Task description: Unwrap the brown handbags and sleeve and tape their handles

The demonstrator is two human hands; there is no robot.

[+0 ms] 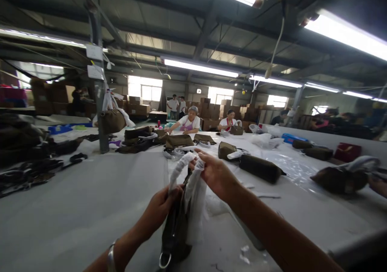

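Note:
A dark olive handbag [177, 227] stands narrow side toward me at the near part of the white table, a metal ring at its lower end. White wrapping covers its handles [179, 170], and a loose strip of it [196, 213] hangs down the right side. My left hand [165, 205] is closed on the bag's top edge near the foot of the left handle; a bangle circles that wrist. At the top of the handles, my right hand [213, 173] pinches the white wrapping, its fingertips partly hidden behind it.
Several olive bags lie across the table [90, 207], among them a long dark one [260, 168]. Dark straps [27, 177] are heaped at left. A metal post [101, 114] rises from the table. Two co-workers [190, 120] sit opposite; another person's hand touches a bag [341, 180] at far right.

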